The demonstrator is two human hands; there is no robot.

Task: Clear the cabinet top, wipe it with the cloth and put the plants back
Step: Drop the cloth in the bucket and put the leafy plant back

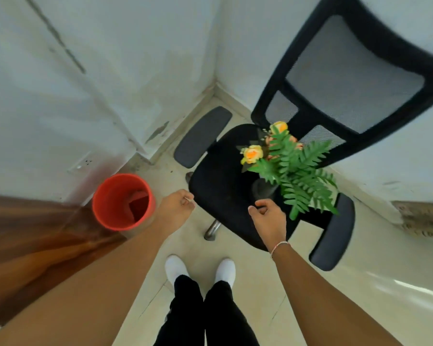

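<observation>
- The person is standing over a black office chair (pixel 220 186), both arms reaching down toward its seat.
- Two plants are sitting on that seat: a dark vase of yellow and orange flowers (pixel 263 188) and, just beside it, a fern (pixel 303 178) whose pot is hidden under the fronds.
- The right hand (pixel 268 216) is hovering just in front of the vase, its fingers curled loosely and gripping nothing.
- The left hand (pixel 176 203) is hanging near the seat's front-left edge, fingers curled in; something small and pale may be pinched there, but I cannot tell.
- A brown wooden surface (pixel 23 233), probably the cabinet top, is showing at the left; no cloth is in view.
- A red bucket (pixel 121 202) is standing on the floor beside the chair.
- Judging by this, the plants are either just being parked or about to be fetched back; the frame is not settling which.
- A pickup calls for closing the right hand around the vase and keeping it upright.
</observation>
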